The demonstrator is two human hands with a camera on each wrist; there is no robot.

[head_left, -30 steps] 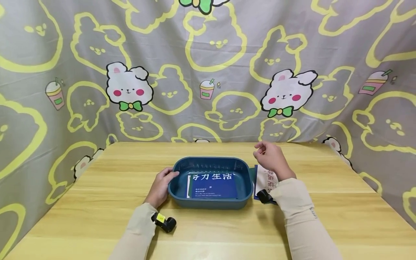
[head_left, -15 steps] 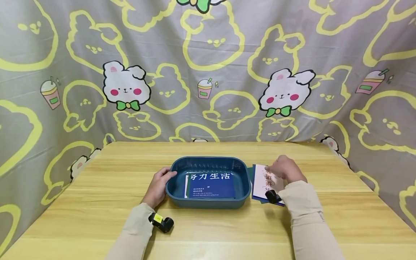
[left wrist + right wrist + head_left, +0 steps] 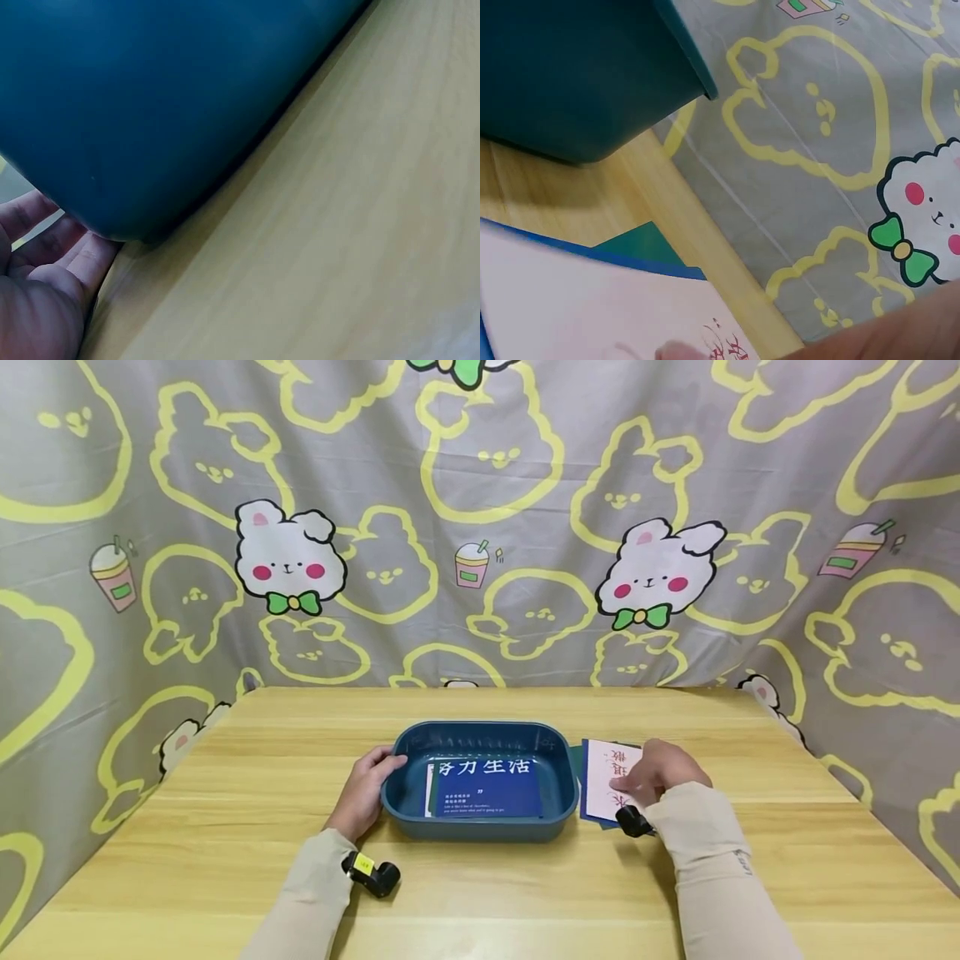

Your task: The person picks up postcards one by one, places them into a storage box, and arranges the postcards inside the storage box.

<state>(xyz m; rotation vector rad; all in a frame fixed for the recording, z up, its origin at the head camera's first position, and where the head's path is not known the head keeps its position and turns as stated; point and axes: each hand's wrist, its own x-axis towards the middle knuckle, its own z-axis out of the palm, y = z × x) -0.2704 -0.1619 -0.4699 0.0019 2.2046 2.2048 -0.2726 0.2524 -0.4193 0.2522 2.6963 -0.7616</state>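
Observation:
A dark teal plastic basin [image 3: 480,831] stands on the table, with blue, green and white cards [image 3: 487,793] lying inside. My left hand [image 3: 366,793] holds its left end, thumb over the rim and fingers against the outer wall; the left wrist view shows the fingers [image 3: 52,247] at the lower corner. Right of the basin lies a small stack of cards, a white one with red characters [image 3: 603,777] on top of blue and green ones. My right hand [image 3: 667,768] is over the stack's right side, one fingertip [image 3: 681,350] on the white card; its other fingers are mostly hidden, so I cannot tell whether they pinch it.
The wooden table [image 3: 480,910] ends at a grey curtain [image 3: 420,468] printed with yellow outlines and white rabbits. It hangs behind and along both sides. A small black camera [image 3: 375,875] is strapped to the left wrist, another black one [image 3: 633,820] to the right.
My right hand has come down from behind the stack onto its right part, and a fingertip now lies lower on the white card. My left hand keeps its hold on the basin.

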